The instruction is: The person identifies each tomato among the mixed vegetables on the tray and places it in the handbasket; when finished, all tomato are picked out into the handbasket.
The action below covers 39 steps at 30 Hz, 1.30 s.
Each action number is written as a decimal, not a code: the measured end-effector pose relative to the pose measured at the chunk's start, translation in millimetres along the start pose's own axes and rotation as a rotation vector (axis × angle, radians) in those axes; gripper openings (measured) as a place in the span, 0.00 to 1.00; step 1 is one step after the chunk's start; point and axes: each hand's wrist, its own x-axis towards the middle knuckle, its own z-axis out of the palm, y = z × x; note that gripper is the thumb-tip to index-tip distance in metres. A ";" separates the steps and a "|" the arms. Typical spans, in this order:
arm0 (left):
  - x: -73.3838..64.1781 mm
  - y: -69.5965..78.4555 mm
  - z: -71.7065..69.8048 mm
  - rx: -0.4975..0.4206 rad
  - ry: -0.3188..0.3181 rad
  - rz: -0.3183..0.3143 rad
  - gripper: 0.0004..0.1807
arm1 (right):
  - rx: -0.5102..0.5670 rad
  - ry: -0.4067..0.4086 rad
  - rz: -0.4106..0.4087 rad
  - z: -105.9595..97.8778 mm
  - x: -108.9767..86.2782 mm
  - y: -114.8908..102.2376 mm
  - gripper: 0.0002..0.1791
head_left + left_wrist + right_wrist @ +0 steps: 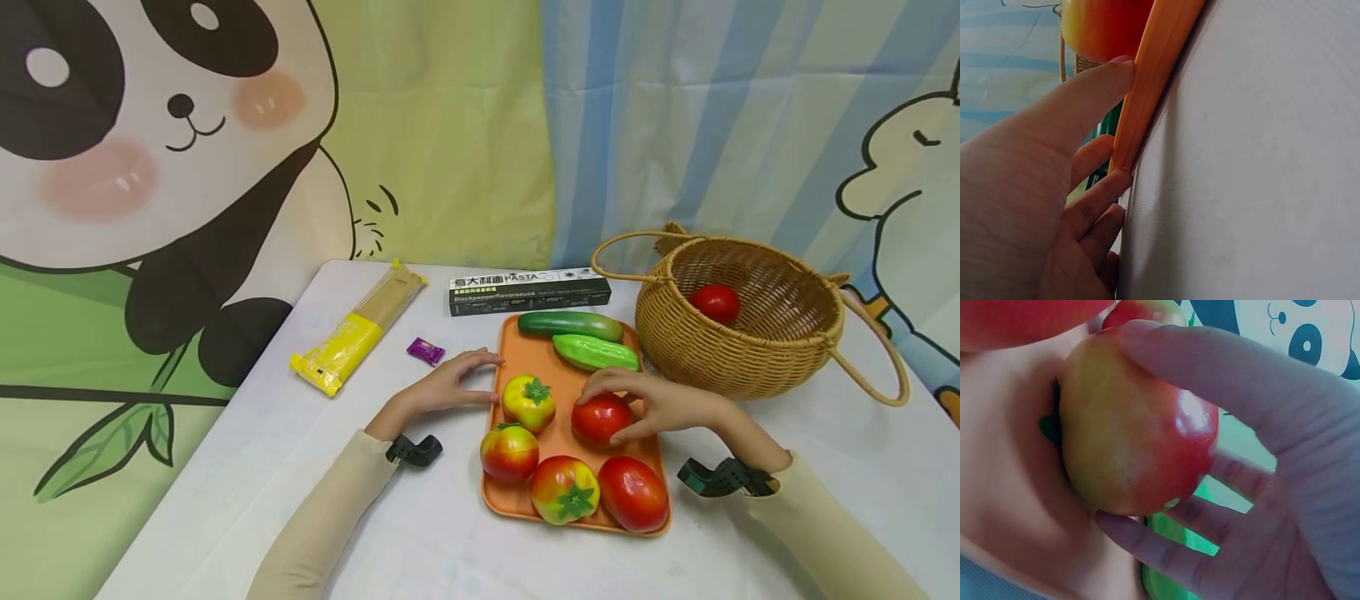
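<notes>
On an orange tray (573, 392) lie several red and yellow tomatoes. My right hand (667, 404) holds one red tomato (600, 419) on the tray's right side, thumb on the near side and fingers over the far side. In the right wrist view that tomato (1138, 428) shows a yellowish flank, its green leaf turned down to the tray. My left hand (450, 383) touches the tray's left edge with thumb and fingertips, fingers fairly straight; the left wrist view shows them against the orange rim (1147, 81). Yellow-topped tomatoes (528, 402) sit nearest that hand.
A dark green cucumber (570, 326) and a light green ridged vegetable (596, 352) lie at the tray's far end. To the right stands a wicker basket (735, 358) with a red tomato (715, 304) inside. Beyond are a pasta box (529, 296), a noodle pack (360, 329) and a purple sweet (426, 351).
</notes>
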 end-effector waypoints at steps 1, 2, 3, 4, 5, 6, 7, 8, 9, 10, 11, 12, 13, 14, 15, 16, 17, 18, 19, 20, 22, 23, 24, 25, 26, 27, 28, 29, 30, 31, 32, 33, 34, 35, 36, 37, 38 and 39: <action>-0.1 0.1 -0.1 0.000 0.001 -0.001 0.35 | 0.001 -0.009 0.009 0.0 -0.4 -0.6 0.29; -0.2 0.1 -0.1 0.000 0.002 0.002 0.35 | 0.003 -0.015 0.018 0.0 -0.9 -0.9 0.29; -0.3 0.1 -0.1 0.000 0.004 0.001 0.35 | 0.005 -0.022 0.027 0.1 -1.3 -1.3 0.30; -0.3 -0.1 0.0 -0.002 0.005 0.002 0.35 | 0.010 -0.027 0.041 0.3 -1.7 -1.5 0.30; -0.5 0.2 0.1 -0.003 0.006 0.003 0.35 | 0.011 -0.029 0.054 0.5 -2.2 -1.9 0.31; -0.6 0.0 0.2 -0.002 0.006 0.004 0.35 | 0.012 -0.030 0.066 0.7 -2.7 -2.3 0.31; -0.6 -0.1 0.4 -0.002 0.006 0.005 0.35 | 0.013 -0.030 0.078 0.8 -3.2 -2.7 0.31; -0.7 -0.1 0.6 -0.002 0.007 0.006 0.35 | 0.014 -0.028 0.087 0.8 -3.8 -3.0 0.31; -0.7 0.1 0.6 -0.001 0.004 0.003 0.35 | 0.011 -0.025 0.092 0.5 -4.3 -3.3 0.31; -0.7 0.1 1.0 0.000 0.001 0.002 0.35 | 0.008 -0.019 0.097 0.6 -5.1 -3.6 0.31; -0.7 0.2 1.3 0.000 -0.001 0.002 0.35 | 0.003 -0.010 0.099 0.5 -5.7 -3.9 0.31; -0.5 -0.1 1.6 0.002 -0.003 0.002 0.35 | -0.002 -0.002 0.099 0.0 -6.2 -4.2 0.31; -0.3 0.1 1.6 0.004 -0.003 0.003 0.35 | -0.008 0.007 0.100 -0.5 -6.6 -4.4 0.31; -0.2 0.1 1.5 0.007 -0.002 0.006 0.35 | -0.016 0.018 0.096 -1.3 -6.8 -4.4 0.32; 0.0 0.0 1.3 0.009 -0.001 0.006 0.35 | -0.026 0.028 0.091 -2.3 -6.7 -4.6 0.32; 0.1 -0.1 1.0 0.010 0.003 0.008 0.35 | -0.032 0.036 0.090 -3.4 -6.5 -4.7 0.32; 0.2 -0.2 0.6 0.011 0.007 0.010 0.34 | -0.038 0.041 0.083 -4.5 -6.0 -4.9 0.32; 0.2 -0.3 0.3 0.012 0.009 0.010 0.34 | -0.044 0.045 0.077 -5.8 -5.6 -5.1 0.32; 0.2 -0.2 -0.1 0.011 0.011 0.011 0.34 | -0.052 0.047 0.069 -7.1 -5.2 -5.7 0.32; 0.0 -0.1 -0.3 0.008 0.013 0.011 0.34 | -0.060 0.048 0.061 -8.5 -4.7 -6.1 0.32; -0.2 0.4 -0.6 0.002 0.012 0.008 0.34 | -0.074 0.051 0.049 -10.9 -4.4 -7.6 0.31; -0.3 0.4 -0.4 -0.001 0.011 0.007 0.34 | -0.079 0.052 0.043 -12.0 -4.4 -8.4 0.32; -0.4 0.7 -0.2 -0.004 0.010 0.004 0.34 | -0.086 0.054 0.038 -13.1 -4.7 -9.0 0.32; -0.4 0.8 -0.1 -0.006 0.010 0.001 0.34 | -0.093 0.053 0.032 -14.3 -4.6 -9.8 0.32; -0.4 0.6 0.0 -0.007 0.010 -0.002 0.34 | -0.097 0.054 0.027 -15.4 -4.6 -10.5 0.32; -0.5 0.4 0.1 -0.008 0.011 -0.001 0.34 | -0.098 0.053 0.027 -16.7 -4.6 -11.7 0.32; -0.7 0.2 0.1 -0.008 0.011 -0.003 0.34 | -0.098 0.052 0.031 -18.1 -4.7 -13.0 0.32; -0.6 -0.1 0.2 -0.008 0.011 -0.003 0.34 | -0.099 0.053 0.036 -19.6 -5.0 -14.4 0.32; -0.6 -0.2 0.2 -0.006 0.010 -0.003 0.34 | -0.100 0.054 0.040 -21.2 -5.2 -16.0 0.32; -0.5 -0.6 0.2 -0.004 0.010 -0.002 0.34 | -0.096 0.055 0.048 -22.9 -5.6 -18.0 0.32; -0.4 -0.6 0.2 -0.004 0.010 0.000 0.34 | -0.094 0.056 0.058 -24.9 -6.3 -19.7 0.32; -0.5 -0.5 0.1 -0.003 0.010 0.001 0.34 | -0.088 0.060 0.068 -26.8 -6.9 -21.5 0.32; -0.4 -0.5 0.1 -0.001 0.009 -0.001 0.34 | -0.087 0.066 0.077 -28.6 -7.7 -23.1 0.32; -0.2 -0.5 0.1 0.000 0.010 -0.001 0.34 | -0.089 0.073 0.084 -30.5 -8.7 -24.5 0.32; -0.2 -0.4 0.1 0.000 0.011 -0.001 0.34 | -0.089 0.079 0.088 -32.4 -9.7 -25.6 0.32; -0.2 -0.4 0.1 0.000 0.012 -0.001 0.34 | -0.095 0.086 0.093 -34.3 -10.9 -26.7 0.32; -0.3 -0.3 0.1 -0.001 0.011 0.000 0.35 | -0.100 0.093 0.100 -36.3 -12.3 -27.8 0.31; -0.4 -0.3 0.2 -0.002 0.010 0.001 0.35 | -0.104 0.103 0.104 -38.2 -13.5 -29.2 0.31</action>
